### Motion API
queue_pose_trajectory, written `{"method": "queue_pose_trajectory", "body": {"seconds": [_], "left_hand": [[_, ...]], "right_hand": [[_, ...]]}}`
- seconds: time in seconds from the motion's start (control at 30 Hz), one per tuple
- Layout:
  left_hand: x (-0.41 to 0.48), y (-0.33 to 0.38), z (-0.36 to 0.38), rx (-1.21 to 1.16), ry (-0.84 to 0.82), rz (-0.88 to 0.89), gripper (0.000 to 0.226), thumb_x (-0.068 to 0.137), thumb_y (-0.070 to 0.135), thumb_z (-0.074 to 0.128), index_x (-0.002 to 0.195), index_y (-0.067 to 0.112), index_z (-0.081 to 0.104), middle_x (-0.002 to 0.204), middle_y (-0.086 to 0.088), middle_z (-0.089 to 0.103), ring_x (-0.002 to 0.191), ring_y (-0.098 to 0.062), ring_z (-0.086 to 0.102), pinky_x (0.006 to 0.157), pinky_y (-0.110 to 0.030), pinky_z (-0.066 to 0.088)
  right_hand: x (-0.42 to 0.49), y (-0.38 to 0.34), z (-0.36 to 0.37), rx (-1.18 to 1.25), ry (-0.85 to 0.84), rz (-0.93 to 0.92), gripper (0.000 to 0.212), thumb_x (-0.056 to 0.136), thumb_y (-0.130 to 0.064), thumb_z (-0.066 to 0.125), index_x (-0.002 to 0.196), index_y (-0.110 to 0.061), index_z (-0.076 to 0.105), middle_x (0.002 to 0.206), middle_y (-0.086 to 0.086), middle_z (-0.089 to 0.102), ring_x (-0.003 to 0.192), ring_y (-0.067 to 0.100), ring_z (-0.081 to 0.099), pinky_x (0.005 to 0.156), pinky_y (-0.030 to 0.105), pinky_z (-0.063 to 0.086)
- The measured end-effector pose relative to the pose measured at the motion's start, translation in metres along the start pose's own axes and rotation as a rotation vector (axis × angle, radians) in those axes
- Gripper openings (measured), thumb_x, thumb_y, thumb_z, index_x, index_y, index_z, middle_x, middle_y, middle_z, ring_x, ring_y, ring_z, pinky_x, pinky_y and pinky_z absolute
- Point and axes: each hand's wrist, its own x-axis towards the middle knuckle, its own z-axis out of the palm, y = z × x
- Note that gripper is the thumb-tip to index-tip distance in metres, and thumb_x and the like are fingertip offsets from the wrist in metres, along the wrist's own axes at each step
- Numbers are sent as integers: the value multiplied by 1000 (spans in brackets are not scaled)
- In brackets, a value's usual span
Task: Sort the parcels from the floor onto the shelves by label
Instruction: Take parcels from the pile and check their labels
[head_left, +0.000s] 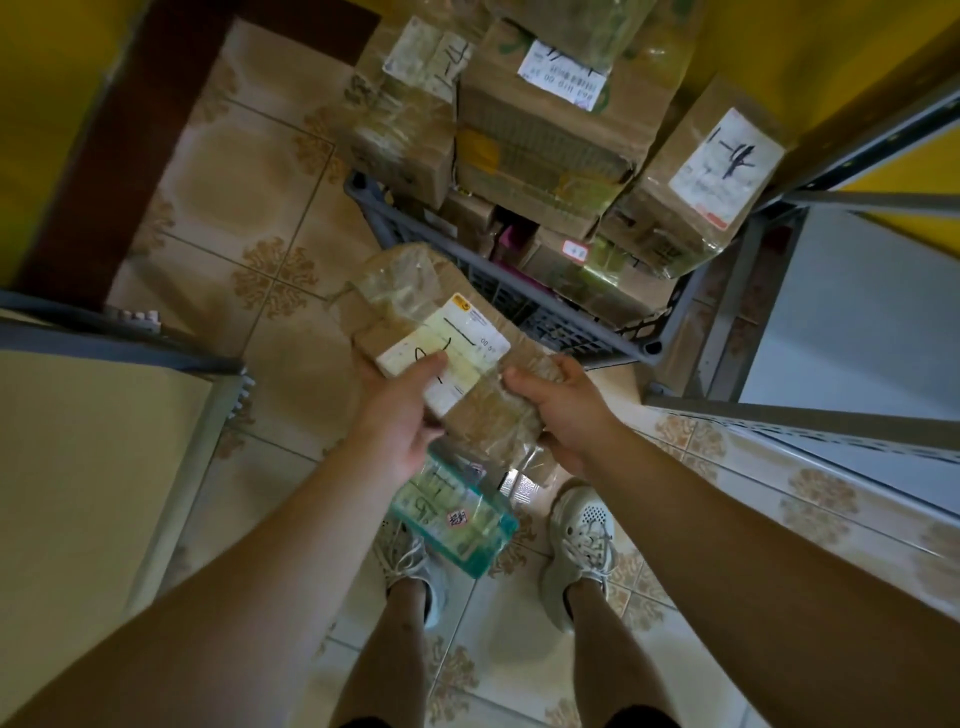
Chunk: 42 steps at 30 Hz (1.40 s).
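Both hands hold one brown taped cardboard parcel (415, 296) above the floor, its white label (447, 353) facing up with handwritten marks. My left hand (402, 415) grips its near left side, thumb across the label. At the near right corner, my right hand (566, 410) has its fingers curled round the parcel. Below the hands a teal and clear packet (457, 519) with a label lies at my feet. A grey plastic crate (545, 317) ahead holds several taped cardboard parcels, one (696, 182) marked "1-4".
A grey metal shelf unit (852, 322) with white boards stands on the right. Another shelf (83, 415) with a cream board is at the left. Patterned floor tiles (249, 197) lie between them. My two feet in pale shoes stand below the packet.
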Motion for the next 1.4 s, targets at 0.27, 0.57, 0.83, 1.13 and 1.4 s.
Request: {"method": "queue_pose_trajectory", "body": {"seconds": [0.27, 0.57, 0.83, 1.13, 1.4], "left_hand": [[-16, 20, 8, 65, -86, 66, 47, 88, -1, 60, 126, 23, 50, 103, -10, 72, 85, -27, 72, 65, -42, 57], [-63, 57, 50, 249, -231, 308, 68, 85, -10, 59, 137, 31, 45, 107, 1, 73, 94, -20, 72, 76, -43, 59], [-87, 123, 75, 406, -266, 493, 68, 86, -8, 60, 133, 40, 47, 107, 11, 70, 87, -9, 71, 63, -28, 58], [-69, 150, 107, 167, -168, 473, 71, 90, -7, 56, 143, 36, 39, 117, 1, 68, 92, -16, 71, 69, -41, 60], [-64, 130, 132, 135, -171, 423, 64, 90, -9, 51, 138, 32, 46, 108, 1, 73, 93, -19, 72, 63, -38, 60]], "right_hand": [[-19, -10, -14, -205, -147, -50, 61, 81, -24, 78, 132, -28, 46, 118, 6, 64, 98, 25, 69, 81, 39, 58], [-61, -55, -7, 24, -84, -228, 60, 86, -11, 72, 140, -26, 49, 121, 7, 68, 99, 25, 71, 83, 42, 59], [-83, -115, -6, -52, -38, -350, 55, 95, -32, 62, 146, -27, 42, 131, -2, 63, 103, 11, 67, 79, 23, 54], [-30, -203, -32, -228, 202, -489, 42, 96, -41, 59, 134, -26, 50, 112, -12, 56, 99, 13, 60, 82, 31, 50], [42, -204, -103, -662, 609, -346, 81, 86, -42, 68, 151, -19, 26, 151, 13, 28, 136, 37, 33, 106, 46, 38]]}}
